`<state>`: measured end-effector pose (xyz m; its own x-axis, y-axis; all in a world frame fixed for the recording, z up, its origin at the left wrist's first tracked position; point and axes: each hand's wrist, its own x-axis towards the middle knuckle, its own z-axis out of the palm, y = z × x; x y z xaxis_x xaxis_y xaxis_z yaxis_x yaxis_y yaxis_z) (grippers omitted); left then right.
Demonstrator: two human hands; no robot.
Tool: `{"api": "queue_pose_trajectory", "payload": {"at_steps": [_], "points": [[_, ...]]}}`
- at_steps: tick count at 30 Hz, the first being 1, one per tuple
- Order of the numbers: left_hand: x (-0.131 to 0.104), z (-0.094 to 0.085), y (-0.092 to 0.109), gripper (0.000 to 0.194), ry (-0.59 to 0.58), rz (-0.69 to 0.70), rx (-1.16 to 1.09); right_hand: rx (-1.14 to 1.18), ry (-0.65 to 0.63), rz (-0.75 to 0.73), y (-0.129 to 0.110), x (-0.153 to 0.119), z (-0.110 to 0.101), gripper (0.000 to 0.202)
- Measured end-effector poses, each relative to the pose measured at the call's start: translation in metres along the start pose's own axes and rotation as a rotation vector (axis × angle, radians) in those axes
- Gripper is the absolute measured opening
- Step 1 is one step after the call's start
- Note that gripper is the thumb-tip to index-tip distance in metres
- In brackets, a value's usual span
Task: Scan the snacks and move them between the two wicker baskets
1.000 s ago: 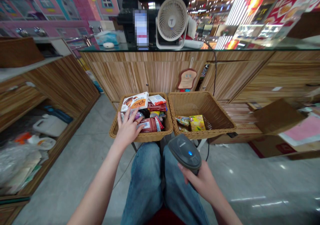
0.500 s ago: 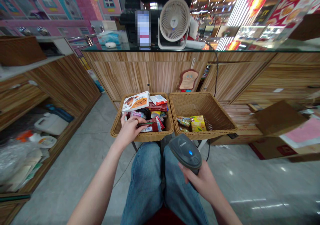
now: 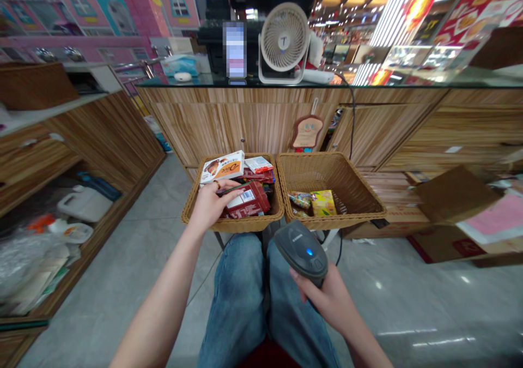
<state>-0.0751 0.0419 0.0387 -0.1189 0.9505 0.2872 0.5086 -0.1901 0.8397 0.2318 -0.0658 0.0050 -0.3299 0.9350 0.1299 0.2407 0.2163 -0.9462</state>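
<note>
My left hand (image 3: 209, 203) is over the left wicker basket (image 3: 245, 225), its thumb and fingers closed on the edge of a dark red packet (image 3: 255, 200). A white barcode label faces up on the packet. Behind it in the same basket lie a white and orange Dove box (image 3: 224, 166), a small white and red packet (image 3: 259, 164) and other red wrappers. In my right hand (image 3: 330, 294), above my right knee, is a dark grey barcode scanner (image 3: 300, 247) with a blue light lit on top. Its head points toward the baskets.
A second wicker basket (image 3: 359, 185) stands against the first, holding a yellow box (image 3: 323, 203) and small shiny packets (image 3: 300, 199). Behind is a wooden counter (image 3: 196, 117) with a white fan (image 3: 284, 38) and a phone (image 3: 235, 49). Open cardboard boxes (image 3: 453, 193) lie right.
The dark red packet has come up and tilted, so its barcode side now shows. My left hand has shifted slightly up with it. The scanner has barely moved.
</note>
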Motion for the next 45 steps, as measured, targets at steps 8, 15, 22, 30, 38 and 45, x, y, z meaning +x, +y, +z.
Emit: {"api": "queue_pose_trajectory", "payload": {"at_steps": [8,15,22,30,38,45], "points": [[0.005,0.008,-0.007,0.043,-0.023,0.045,0.080,-0.045,0.016,-0.016,0.002,0.000,0.001,0.031],[0.003,0.009,0.003,0.032,0.005,0.037,0.131,-0.098,0.029,-0.117,-0.004,0.005,0.016,0.009],[0.003,0.009,0.005,0.032,0.011,0.066,0.176,-0.121,0.050,-0.159,-0.007,0.009,0.021,0.009],[0.001,0.010,0.010,0.023,0.009,0.065,0.220,-0.132,0.067,-0.134,0.000,0.005,0.019,0.009],[0.011,0.040,0.037,0.013,0.042,0.193,0.231,-0.147,0.092,-0.109,0.011,-0.003,0.010,0.012],[0.044,0.129,0.078,0.016,-0.092,0.277,0.095,-0.183,0.158,-0.124,0.005,-0.005,0.001,0.019]]}}
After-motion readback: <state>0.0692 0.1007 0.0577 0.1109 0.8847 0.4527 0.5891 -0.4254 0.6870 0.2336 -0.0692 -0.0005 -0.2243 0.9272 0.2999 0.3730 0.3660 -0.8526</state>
